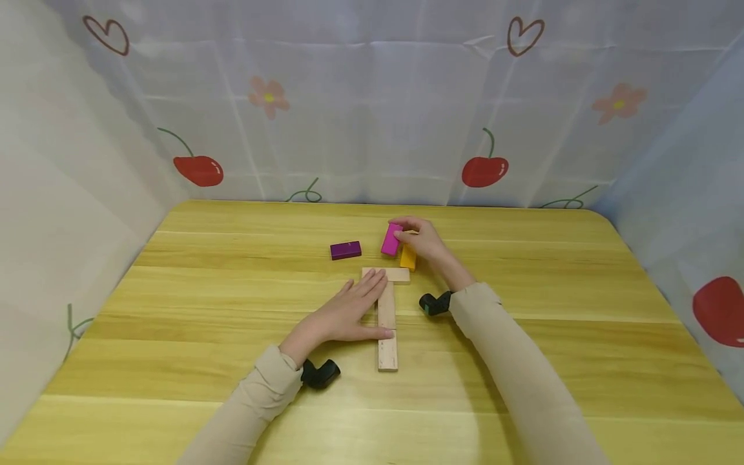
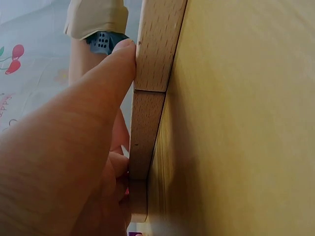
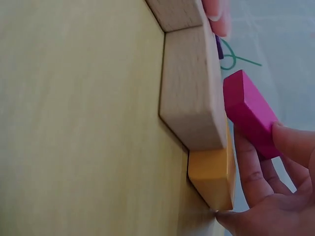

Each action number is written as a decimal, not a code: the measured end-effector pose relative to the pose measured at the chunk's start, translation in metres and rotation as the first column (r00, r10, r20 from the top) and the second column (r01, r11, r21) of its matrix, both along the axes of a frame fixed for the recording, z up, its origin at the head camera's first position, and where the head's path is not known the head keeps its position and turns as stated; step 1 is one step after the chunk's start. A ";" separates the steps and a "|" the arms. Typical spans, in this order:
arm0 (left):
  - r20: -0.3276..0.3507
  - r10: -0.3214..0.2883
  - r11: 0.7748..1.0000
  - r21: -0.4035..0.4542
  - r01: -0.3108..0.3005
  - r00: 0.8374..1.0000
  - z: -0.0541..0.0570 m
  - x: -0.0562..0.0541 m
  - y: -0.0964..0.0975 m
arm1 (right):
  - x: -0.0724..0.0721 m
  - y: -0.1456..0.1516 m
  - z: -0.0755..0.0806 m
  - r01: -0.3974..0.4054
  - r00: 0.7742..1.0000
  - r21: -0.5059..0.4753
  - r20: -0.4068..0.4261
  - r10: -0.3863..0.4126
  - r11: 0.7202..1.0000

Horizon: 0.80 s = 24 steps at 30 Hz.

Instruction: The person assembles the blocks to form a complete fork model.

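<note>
My right hand [image 1: 425, 241] pinches a pink block [image 1: 391, 239] between thumb and fingers, and in the right wrist view the pink block [image 3: 252, 112] is raised off the table and tilted. Beneath that hand lies a yellow block [image 1: 408, 259], touching the end of a plain wooden block [image 3: 189, 86]. My left hand [image 1: 344, 312] lies with straight fingers over the wooden blocks: fingertips on the crosswise block [image 1: 398, 276], thumb at the joint between the upper lengthwise block [image 1: 386, 309] and the lower one [image 1: 387, 355]. Together these wooden blocks form a T.
A dark purple block [image 1: 345, 250] lies on the table [image 1: 203, 310], left of the pink one. Behind the table hangs a white curtain [image 1: 360, 110] with cherries, flowers and hearts. Black wrist devices [image 1: 321, 374] sit at both sleeves.
</note>
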<state>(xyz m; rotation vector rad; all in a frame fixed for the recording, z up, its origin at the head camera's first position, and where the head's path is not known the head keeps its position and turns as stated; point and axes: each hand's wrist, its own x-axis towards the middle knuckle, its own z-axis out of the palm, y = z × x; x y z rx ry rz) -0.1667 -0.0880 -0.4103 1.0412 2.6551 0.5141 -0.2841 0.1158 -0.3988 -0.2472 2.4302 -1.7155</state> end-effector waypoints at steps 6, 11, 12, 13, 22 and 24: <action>-0.003 0.002 1.000 -0.009 -0.002 1.000 -0.001 -0.001 0.001 | 0.001 -0.006 -0.002 -0.078 0.997 0.053 0.010 0.078 0.996; 0.000 0.002 1.000 -0.011 -0.002 1.000 -0.001 -0.001 0.001 | 0.004 -0.007 -0.002 -0.124 0.992 0.059 0.003 0.125 0.990; 0.000 0.002 1.000 -0.013 -0.002 1.000 -0.001 -0.001 0.001 | 0.005 -0.007 -0.002 -0.136 0.991 0.063 -0.003 0.136 0.989; 0.001 0.002 1.000 -0.014 -0.002 1.000 -0.001 -0.001 0.001 | 0.007 -0.006 -0.001 -0.146 0.989 0.067 -0.009 0.147 0.987; 0.005 0.001 1.000 -0.016 -0.001 1.000 0.000 -0.001 0.001 | 0.010 -0.005 0.002 -0.209 0.976 0.104 -0.035 0.214 0.972; 0.007 0.000 1.000 -0.014 0.000 1.000 0.001 -0.001 0.001 | 0.009 -0.005 0.001 -0.216 0.975 0.117 -0.032 0.221 0.969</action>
